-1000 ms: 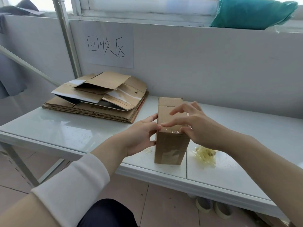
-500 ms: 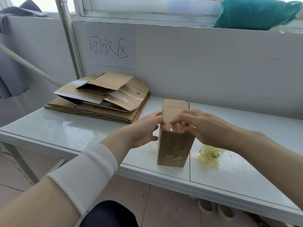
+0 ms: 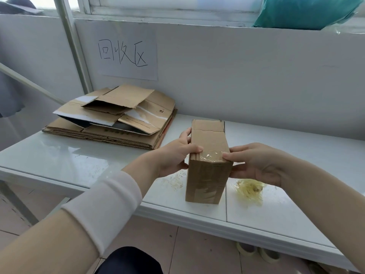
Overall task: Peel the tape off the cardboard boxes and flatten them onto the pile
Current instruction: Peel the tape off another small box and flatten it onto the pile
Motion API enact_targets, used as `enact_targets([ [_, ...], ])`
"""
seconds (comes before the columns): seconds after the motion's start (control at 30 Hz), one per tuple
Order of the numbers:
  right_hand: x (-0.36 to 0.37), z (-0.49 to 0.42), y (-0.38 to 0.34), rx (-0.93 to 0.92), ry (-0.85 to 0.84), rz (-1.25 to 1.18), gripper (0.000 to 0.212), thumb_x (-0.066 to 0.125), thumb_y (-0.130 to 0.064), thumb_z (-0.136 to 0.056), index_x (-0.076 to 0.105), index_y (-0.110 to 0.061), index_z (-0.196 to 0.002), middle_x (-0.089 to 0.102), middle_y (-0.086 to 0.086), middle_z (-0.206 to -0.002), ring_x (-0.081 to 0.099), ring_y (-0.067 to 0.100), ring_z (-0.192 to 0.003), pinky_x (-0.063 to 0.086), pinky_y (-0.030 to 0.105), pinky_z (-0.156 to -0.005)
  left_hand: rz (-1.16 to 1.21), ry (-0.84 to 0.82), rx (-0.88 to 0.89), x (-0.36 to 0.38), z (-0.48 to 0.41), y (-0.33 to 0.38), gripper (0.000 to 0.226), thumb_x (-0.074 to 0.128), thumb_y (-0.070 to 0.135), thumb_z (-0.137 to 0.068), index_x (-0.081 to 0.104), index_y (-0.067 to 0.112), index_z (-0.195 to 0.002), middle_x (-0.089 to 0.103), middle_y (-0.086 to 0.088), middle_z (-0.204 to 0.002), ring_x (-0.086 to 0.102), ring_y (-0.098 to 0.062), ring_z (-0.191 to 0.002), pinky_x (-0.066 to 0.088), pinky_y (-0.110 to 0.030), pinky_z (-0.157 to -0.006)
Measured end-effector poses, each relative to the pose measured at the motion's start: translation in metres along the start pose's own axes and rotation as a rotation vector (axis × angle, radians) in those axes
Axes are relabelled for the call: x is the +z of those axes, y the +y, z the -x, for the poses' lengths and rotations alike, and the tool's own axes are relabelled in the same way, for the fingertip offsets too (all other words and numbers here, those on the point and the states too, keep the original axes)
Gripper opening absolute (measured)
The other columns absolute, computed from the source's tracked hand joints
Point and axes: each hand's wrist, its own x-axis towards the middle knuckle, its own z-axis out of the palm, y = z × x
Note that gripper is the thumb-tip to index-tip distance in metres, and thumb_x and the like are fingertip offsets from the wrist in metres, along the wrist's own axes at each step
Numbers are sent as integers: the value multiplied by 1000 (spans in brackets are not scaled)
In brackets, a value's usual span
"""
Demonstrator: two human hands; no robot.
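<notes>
**A:** Where's the box (image 3: pixel 207 175) sitting rn?

**B:** It's standing upright on the white table (image 3: pixel 59 155), near the front edge, btwn both hands. The pile (image 3: pixel 110 131) of flat cardboard is lying well apart, back-left by the wall.

**A:** Grip?

**B:** Left hand (image 3: pixel 173 155) is clasping the box's left side, thumb lying over the top edge. Right hand (image 3: pixel 256 163) is holding the right side, thumb pressing the near top corner.

**A:** How's it going to handle?

**B:** I'm guessing light, prob empty, w/ walls stiff but crushable. Clear tape (image 3: pixel 212 156) is wrapping over the near top edge. It's looking thin and slick, so picking at its end by the right thumb seems the best start. A wad of peeled tape (image 3: pixel 249 189) is lying just right of the box.
</notes>
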Motion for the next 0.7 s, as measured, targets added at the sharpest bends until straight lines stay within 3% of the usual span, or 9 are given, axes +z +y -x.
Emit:
enact_targets([
  [0.1,2,-6,-3,29,33,33,30,60,1,-84,57,7,-114,63,21,-112,65,33,-95,52,45,-89,-30,-35,-24,-3,-1,4,74,49,6,-93,4,30,-147,43,-7,-137,49,-29,-118,48,-44,-94],
  [0.3,10,-15,-6,24,142,200,31,62,1,-83,57,4,-114,61,24,-112,67,33,-89,57,40,-74,-95,-50,-39,-5,-7,5,76,49,4,-93,2,29,-147,45,-5,-127,50,-27,-115,48,-44,-95],
  [0.5,9,-8,-8,-4,142,257,34,67,-5,-81,60,1,-113,64,20,-108,68,29,-88,57,40,-81,-129,-91,-37,-9,-1,10,77,52,9,-91,4,30,-147,37,-7,-142,47,-27,-121,49,-45,-94],
  [0.6,6,2,-6,-145,167,358,49,72,-8,-77,54,0,-121,63,14,-110,67,27,-88,57,38,-78,-164,-75,-29,-6,1,12,74,52,11,-92,5,30,-147,39,-6,-141,48,-26,-119,48,-46,-96],
  [0.7,3,10,-7,-394,273,730,55,75,-23,-74,52,-12,-123,57,4,-119,61,17,-92,49,26,-77,-179,-21,-3,-3,1,6,69,50,15,-94,7,32,-146,42,-3,-137,49,-25,-117,42,-50,-101],
])
